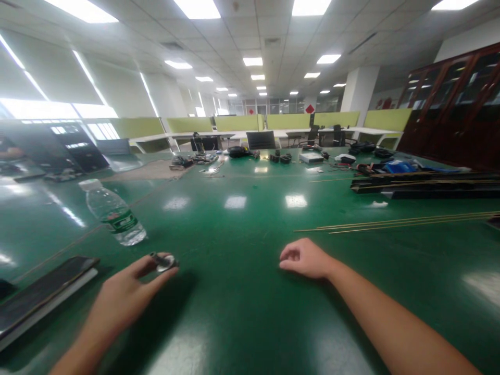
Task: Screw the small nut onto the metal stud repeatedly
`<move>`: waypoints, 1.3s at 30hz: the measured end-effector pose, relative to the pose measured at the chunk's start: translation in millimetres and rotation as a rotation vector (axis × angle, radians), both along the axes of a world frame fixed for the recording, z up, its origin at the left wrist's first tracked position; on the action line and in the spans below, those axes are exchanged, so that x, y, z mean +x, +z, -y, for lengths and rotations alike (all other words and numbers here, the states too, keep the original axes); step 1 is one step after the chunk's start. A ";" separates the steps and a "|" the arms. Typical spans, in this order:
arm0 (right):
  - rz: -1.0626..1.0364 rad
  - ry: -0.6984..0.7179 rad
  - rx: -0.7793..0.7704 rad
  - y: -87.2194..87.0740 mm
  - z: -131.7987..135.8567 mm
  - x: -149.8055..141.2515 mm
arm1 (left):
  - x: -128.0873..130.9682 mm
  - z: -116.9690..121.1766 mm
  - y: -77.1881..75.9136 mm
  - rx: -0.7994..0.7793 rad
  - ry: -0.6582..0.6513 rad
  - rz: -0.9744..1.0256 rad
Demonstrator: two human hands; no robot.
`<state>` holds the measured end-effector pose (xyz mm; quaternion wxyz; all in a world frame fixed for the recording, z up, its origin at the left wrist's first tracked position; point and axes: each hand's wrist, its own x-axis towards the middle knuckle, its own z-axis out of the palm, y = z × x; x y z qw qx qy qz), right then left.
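My left hand (125, 294) reaches over the green table (242, 291) and pinches a small dark and silver metal part (162, 261) between thumb and fingertips, just above the surface. My right hand (307, 258) rests on the table to the right, fingers curled loosely inward into a soft fist, with nothing visible in it. A clear plastic water bottle (113, 212) with a green label and white cap stands just beyond my left hand.
A dark flat board (39, 297) lies at the near left edge. Thin brass rods (398, 223) and long black bars (425, 183) lie at the right. Small electronics and tools (242, 153) clutter the far side. Desks with green partitions (238, 123) and a dark cabinet (457, 104) stand behind.
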<state>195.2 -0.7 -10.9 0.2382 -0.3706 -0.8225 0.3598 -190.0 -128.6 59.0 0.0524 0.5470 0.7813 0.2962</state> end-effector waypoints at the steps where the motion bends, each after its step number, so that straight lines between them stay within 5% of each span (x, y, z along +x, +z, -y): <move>1: -0.001 0.001 -0.006 -0.1 0.1 -0.1 | 16.8 -13.4 0.3 -0.017 -0.089 0.004; 6: -0.018 -0.005 0.007 -0.5 1.1 1.1 | 113.7 -73.2 -11.7 -0.042 -0.568 0.161; 11: -0.025 -0.051 0.083 -4.3 -3.3 1.0 | 165.1 -96.0 -38.0 0.082 -0.639 0.280; 22: 0.064 -0.239 0.225 -16.6 -14.9 -19.2 | 157.4 -105.9 -58.8 0.147 -0.620 0.328; 39: -0.036 0.014 0.054 -4.7 14.8 -22.9 | 163.8 -92.1 -53.4 0.105 -0.748 0.405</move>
